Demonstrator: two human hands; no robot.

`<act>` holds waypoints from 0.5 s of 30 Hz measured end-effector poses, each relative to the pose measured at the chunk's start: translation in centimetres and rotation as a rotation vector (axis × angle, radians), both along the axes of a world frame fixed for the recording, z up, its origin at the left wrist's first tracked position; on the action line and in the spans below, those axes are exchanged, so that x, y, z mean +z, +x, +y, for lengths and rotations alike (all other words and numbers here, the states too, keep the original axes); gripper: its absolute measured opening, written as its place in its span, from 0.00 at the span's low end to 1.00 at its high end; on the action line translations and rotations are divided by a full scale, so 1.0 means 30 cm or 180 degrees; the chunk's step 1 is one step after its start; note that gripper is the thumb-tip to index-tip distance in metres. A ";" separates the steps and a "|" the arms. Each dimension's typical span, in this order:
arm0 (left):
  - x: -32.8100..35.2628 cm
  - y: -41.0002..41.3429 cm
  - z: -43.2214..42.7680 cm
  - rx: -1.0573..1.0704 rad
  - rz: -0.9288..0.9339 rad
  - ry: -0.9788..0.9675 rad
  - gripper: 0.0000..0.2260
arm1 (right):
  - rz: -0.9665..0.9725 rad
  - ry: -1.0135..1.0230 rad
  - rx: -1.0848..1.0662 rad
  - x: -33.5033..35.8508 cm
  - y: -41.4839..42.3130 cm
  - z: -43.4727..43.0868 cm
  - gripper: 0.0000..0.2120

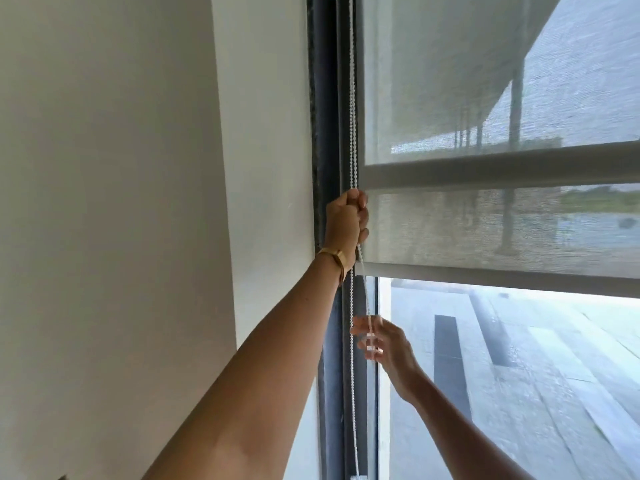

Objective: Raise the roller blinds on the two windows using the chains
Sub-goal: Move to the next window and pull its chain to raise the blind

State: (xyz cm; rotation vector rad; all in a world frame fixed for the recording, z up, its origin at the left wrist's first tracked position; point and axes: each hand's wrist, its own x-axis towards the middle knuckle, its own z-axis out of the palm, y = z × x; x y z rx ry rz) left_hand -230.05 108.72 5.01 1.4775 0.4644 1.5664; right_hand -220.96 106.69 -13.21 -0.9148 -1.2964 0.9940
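left hand (347, 221) fisted on white beaded chain (353, 133) — right hand (384, 344) loosely pinching lower strand. grey mesh roller blind (485, 233) part-raised. risk: loose right grip, chain slipping, blind dropping.

Indoor room of a modern building, plain white wall (104, 202), tall dark-framed window (330, 133), translucent roller blind (485, 223) with bead chain (352, 98), paved terrace outside (519, 358)
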 end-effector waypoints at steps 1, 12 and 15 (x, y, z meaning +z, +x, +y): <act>-0.011 -0.003 0.000 -0.0003 -0.0010 -0.0014 0.18 | 0.0068 -0.0013 -0.0032 0.024 0.005 0.004 0.19; -0.188 0.016 -0.024 0.0076 -0.0002 -0.0365 0.17 | 0.0087 0.0833 0.0155 0.567 -0.042 0.036 0.29; -0.226 0.000 -0.020 0.0007 -0.0043 -0.0458 0.17 | 0.0164 0.0923 0.0210 0.715 -0.066 0.027 0.26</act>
